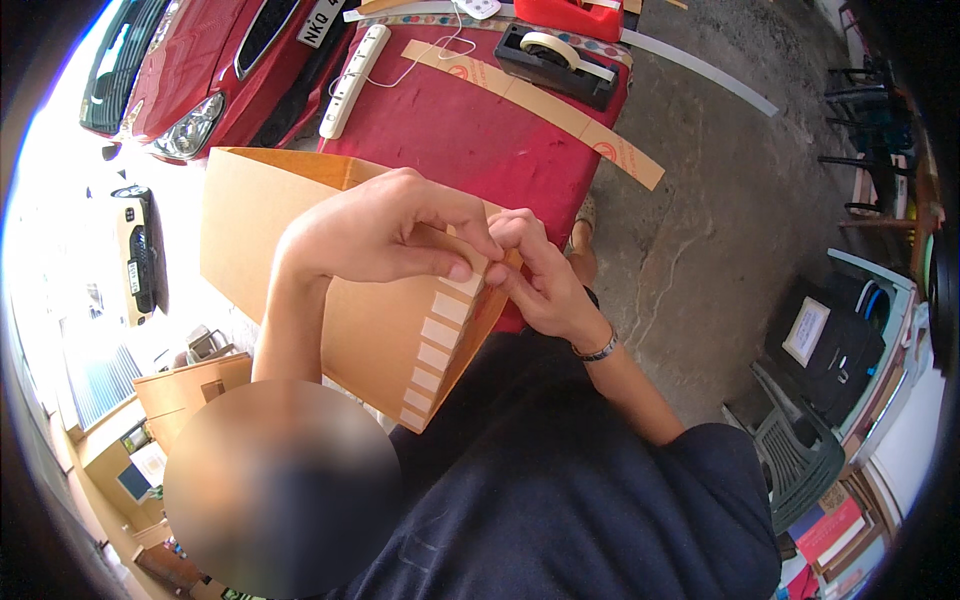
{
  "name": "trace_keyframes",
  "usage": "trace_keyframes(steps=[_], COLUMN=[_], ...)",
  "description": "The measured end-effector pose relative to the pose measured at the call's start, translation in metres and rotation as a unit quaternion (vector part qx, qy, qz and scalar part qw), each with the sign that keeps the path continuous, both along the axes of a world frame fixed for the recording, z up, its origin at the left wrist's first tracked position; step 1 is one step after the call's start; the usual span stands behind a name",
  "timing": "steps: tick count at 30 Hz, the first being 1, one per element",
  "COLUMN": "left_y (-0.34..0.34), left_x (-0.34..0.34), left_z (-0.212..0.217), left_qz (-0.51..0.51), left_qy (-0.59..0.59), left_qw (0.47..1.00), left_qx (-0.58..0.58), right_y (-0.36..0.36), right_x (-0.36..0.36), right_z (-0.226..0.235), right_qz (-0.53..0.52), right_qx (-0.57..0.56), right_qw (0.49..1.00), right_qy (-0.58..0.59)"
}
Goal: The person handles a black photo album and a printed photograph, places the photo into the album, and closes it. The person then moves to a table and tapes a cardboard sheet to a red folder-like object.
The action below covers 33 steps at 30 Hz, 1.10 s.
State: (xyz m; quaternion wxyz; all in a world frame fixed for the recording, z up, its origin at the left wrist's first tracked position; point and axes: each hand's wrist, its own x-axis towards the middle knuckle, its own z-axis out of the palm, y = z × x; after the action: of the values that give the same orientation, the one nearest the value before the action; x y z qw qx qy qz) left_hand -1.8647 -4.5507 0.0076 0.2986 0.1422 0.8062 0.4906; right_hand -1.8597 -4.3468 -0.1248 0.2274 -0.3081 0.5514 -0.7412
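pressing down on the top corner of a cardboard box (pixel 300 230) appears to be the step in hand. the box is held up in front of the near edge of a red table (pixel 470 130), tilted, with one of its upright edges turned toward the person; whether it rests on anything cannot be told. a row of short pale tape strips (pixel 435 345) is seen running down that edge, from the top corner to the bottom one.

the left hand (pixel 385 235) is curled over the top of the box, nearly closed, with thumb and forefinger pinched on the corner where the uppermost strip sits. the right hand (pixel 545 285), with a bracelet (pixel 598 350) at the wrist, is bent closed as well, and the same corner is gripped by its fingers from the other side, so that the two hands are touching.

on the table a black tape dispenser (pixel 555 60) is set near the far right corner, a long brown strip (pixel 540 100) is laid slantwise toward the right edge, and a white power strip (pixel 352 75) lies along the left edge. a red car (pixel 220 60) is parked beyond the table's far left corner.

as a judgement, a firm rub along the top strip is called for, with the box kept steady by one hand, so that both sides of the fold are stuck flat.
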Motion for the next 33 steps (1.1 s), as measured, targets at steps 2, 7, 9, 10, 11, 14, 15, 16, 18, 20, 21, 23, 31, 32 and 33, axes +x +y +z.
trace_keyframes(steps=[2,7,9,10,11,14,15,16,18,20,21,23,31,32,33], left_y=[0.002,0.0,0.0,-0.001,-0.002,-0.001,-0.002,-0.003,-0.003,-0.002,-0.003,-0.006,-0.011,-0.01,-0.01], left_x=[-0.002,-0.003,-0.001,0.0,0.001,0.001,0.002,0.003,0.003,0.003,0.004,0.003,0.009,0.006,0.005], left_z=[0.005,0.001,0.0,-0.003,-0.005,0.004,0.003,0.004,0.002,0.001,0.002,-0.001,0.003,0.004,0.006], left_qz=[-0.006,-0.007,-0.004,0.0,0.005,-0.016,-0.015,-0.014,-0.002,0.019,0.02,0.019,0.006,0.0,-0.003], left_qy=[-0.018,-0.017,-0.013,-0.008,-0.003,0.064,0.079,0.093,0.086,0.047,0.044,0.041,0.049,0.033,0.031], left_qw=[1.0,1.0,1.0,1.0,0.999,0.998,0.997,0.995,0.996,0.999,0.999,0.999,0.999,0.999,0.999], left_qx=[-0.018,0.001,0.013,0.024,0.035,-0.018,-0.017,-0.018,-0.006,0.012,0.012,0.019,-0.012,-0.017,-0.02], right_y=[-0.002,-0.002,0.0,0.002,0.006,0.028,0.037,0.041,0.053,0.056,0.052,0.045,0.019,0.03,0.04], right_x=[0.0,-0.002,-0.006,-0.012,-0.02,-0.061,-0.082,-0.105,-0.165,-0.23,-0.257,-0.3,-0.327,-0.33,-0.331], right_z=[0.009,0.002,-0.006,-0.008,-0.012,-0.018,-0.021,-0.036,-0.056,-0.098,-0.117,-0.152,-0.132,-0.139,-0.148], right_qz=[-0.005,0.015,0.045,0.06,0.077,0.025,-0.02,-0.091,-0.204,-0.237,-0.207,-0.11,0.105,0.111,0.117], right_qx=[0.017,0.013,0.008,0.002,-0.002,0.053,0.101,0.122,0.237,0.302,0.351,0.402,0.421,0.381,0.339], right_qw=[0.999,0.998,0.997,0.996,0.996,0.998,0.995,0.988,0.948,0.915,0.902,0.863,0.892,0.905,0.916], right_qy=[0.045,0.064,0.068,0.06,0.051,0.013,0.01,0.013,0.057,0.124,0.144,0.285,-0.131,-0.155,-0.179])
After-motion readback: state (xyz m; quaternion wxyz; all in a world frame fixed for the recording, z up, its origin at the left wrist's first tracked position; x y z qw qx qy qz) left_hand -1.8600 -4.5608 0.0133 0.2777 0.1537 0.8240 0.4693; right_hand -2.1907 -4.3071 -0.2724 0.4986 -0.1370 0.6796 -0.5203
